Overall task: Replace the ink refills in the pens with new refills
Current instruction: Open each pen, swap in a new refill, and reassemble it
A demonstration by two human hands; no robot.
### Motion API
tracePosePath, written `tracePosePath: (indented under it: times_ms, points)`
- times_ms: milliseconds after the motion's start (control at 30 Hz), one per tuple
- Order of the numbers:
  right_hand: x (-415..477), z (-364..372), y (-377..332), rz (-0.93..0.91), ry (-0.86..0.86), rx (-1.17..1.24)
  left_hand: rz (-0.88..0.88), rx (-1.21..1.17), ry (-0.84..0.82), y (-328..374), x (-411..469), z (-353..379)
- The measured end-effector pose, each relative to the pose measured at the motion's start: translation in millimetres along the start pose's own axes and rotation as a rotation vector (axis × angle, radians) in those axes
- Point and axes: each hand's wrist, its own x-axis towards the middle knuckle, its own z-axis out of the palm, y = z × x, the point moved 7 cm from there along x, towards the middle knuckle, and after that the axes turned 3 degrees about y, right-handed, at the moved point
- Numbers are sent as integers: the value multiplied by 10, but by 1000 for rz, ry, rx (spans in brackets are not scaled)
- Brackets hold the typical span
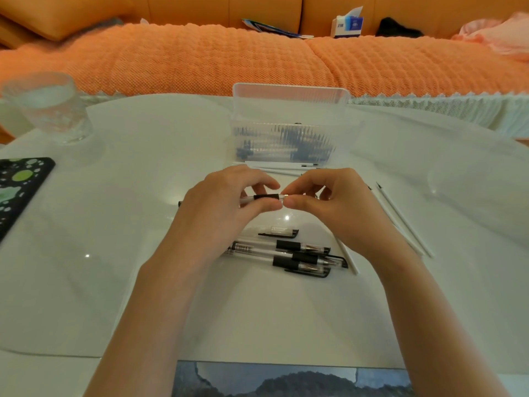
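Observation:
A clear pen with a black rubber grip is held level above the white table. My left hand grips its barrel and grip section. My right hand pinches the metal tip end between thumb and forefinger. Below my hands lie several more clear pens with black grips and a loose black cap. White refills lie to the right, with more refills behind my hands. A clear plastic box with its lid up holds further pens.
A glass stands at the far left. A black spotted case lies at the left edge. An orange sofa with a tissue box sits behind the table. A dark picture lies at the near edge.

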Motion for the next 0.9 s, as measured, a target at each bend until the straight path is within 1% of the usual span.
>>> tracePosePath:
  times_ms: [133,200,400,533,767,900]
  points:
    - [7,-3,13,4,2,-2,5,71,14,3,2,-17]
    - [8,-8,17,8,7,8,-14,52,20,-8,3,-20]
    - [8,-6,30,9,1,-11,-46,-17,-36,-24,-20,0]
    - [17,3,39,2,-4,-26,-53,18,-26,-38,-23,-11]
    - [33,-6,58,2,16,-10,-67,-35,-44,-75,-17,5]
    - [35,-6,56,-3,15,-14,-62,-9,-50,-67,-12,5]
